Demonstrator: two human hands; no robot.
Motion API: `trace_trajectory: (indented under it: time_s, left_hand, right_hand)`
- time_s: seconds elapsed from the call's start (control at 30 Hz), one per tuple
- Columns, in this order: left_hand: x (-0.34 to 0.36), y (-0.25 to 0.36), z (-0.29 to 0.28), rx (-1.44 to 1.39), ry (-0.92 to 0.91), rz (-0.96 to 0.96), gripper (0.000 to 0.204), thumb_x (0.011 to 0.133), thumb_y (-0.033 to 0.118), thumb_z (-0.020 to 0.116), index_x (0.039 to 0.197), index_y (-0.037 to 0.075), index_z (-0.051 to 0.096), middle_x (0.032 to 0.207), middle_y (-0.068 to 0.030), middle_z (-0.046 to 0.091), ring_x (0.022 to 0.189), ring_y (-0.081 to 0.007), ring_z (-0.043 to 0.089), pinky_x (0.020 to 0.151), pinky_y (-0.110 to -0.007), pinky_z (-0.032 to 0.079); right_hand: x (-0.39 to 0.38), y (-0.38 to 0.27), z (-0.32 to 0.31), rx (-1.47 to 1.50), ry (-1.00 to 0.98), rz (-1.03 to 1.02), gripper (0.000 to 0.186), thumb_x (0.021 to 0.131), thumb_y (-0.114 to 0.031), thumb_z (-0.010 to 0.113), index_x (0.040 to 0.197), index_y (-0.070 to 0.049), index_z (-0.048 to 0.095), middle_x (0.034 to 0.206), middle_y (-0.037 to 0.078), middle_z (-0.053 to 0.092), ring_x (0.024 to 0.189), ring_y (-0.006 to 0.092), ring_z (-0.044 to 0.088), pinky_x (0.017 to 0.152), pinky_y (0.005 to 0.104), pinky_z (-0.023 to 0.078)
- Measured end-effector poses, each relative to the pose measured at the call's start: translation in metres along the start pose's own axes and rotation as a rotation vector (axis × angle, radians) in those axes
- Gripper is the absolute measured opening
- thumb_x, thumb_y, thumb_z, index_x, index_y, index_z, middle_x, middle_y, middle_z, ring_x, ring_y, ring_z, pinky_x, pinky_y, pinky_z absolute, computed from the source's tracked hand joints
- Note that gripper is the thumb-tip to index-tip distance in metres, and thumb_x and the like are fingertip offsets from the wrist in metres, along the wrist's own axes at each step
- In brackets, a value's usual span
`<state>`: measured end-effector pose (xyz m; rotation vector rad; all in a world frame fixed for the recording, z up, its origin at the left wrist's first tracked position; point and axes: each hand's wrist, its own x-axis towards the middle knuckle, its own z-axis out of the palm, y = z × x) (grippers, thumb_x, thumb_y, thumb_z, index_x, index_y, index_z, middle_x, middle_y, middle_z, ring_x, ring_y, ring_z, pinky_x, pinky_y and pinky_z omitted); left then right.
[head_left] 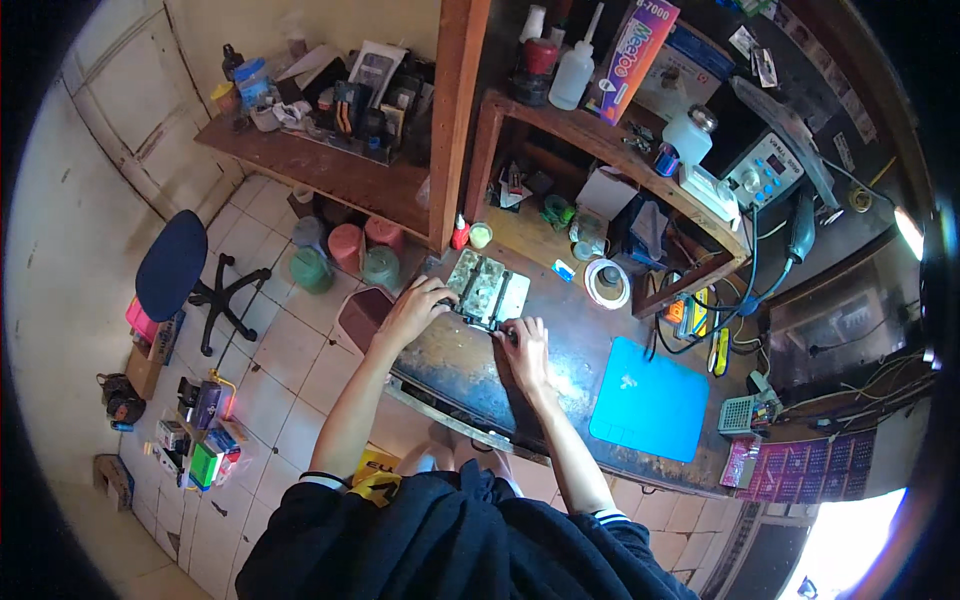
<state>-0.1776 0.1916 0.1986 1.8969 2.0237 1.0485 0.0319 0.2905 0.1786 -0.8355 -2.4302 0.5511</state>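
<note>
On the dark wooden bench lies a flat metal holding fixture (487, 283), its worn plate crossed by two dark clamp bars. My left hand (415, 310) is at its left edge, the fingers closed round a dark knob at the end of one bar. At the near right corner my right hand (528, 352) has thumb and fingers closed on another small dark knob. Both knobs are mostly covered by my fingers. Whether anything is clamped between the bars is too small to tell.
A blue work mat (650, 398) lies to the right on the bench. Behind are a white spool (607, 284), a small red bottle (460, 234) and a shelf with a hot-air station (765, 172). A bin (364, 318) stands left of the bench, near an office chair (172, 262).
</note>
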Motion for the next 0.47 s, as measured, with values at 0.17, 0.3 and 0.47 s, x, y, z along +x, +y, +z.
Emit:
trace_trajectory:
  time_s: [0.17, 0.3, 0.47]
  left_hand:
    - [-0.003, 0.006, 0.002, 0.028, -0.002, -0.041, 0.024, 0.073, 0.006, 0.064, 0.097, 0.008, 0.058, 0.095, -0.0095, 0.053, 0.094, -0.0297, 0.049, 0.084, -0.038, 0.042]
    - [-0.013, 0.014, 0.001, 0.051, 0.149, -0.103, 0.039, 0.072, 0.006, 0.066, 0.108, 0.010, 0.054, 0.103, -0.0105, 0.050, 0.099, -0.0298, 0.047, 0.087, -0.039, 0.041]
    - [-0.033, 0.023, -0.003, -0.081, 0.314, -0.177, 0.041, 0.076, 0.008, 0.064, 0.115, 0.009, 0.050, 0.108, -0.0108, 0.048, 0.109, -0.0276, 0.046, 0.097, -0.040, 0.035]
  right_hand:
    - [-0.003, 0.002, -0.003, 0.003, -0.003, -0.003, 0.018, 0.075, -0.016, 0.065, 0.091, -0.010, 0.059, 0.088, 0.009, 0.053, 0.086, 0.0289, 0.047, 0.071, 0.0379, 0.037]
    - [-0.007, -0.004, -0.012, 0.009, 0.007, -0.005, 0.019, 0.077, -0.017, 0.063, 0.093, -0.008, 0.057, 0.091, 0.012, 0.050, 0.087, 0.0308, 0.046, 0.074, 0.0395, 0.038]
    - [-0.007, -0.005, -0.025, 0.011, 0.002, 0.021, 0.025, 0.074, -0.019, 0.065, 0.094, -0.006, 0.058, 0.091, 0.013, 0.051, 0.088, 0.0316, 0.047, 0.077, 0.0406, 0.039]
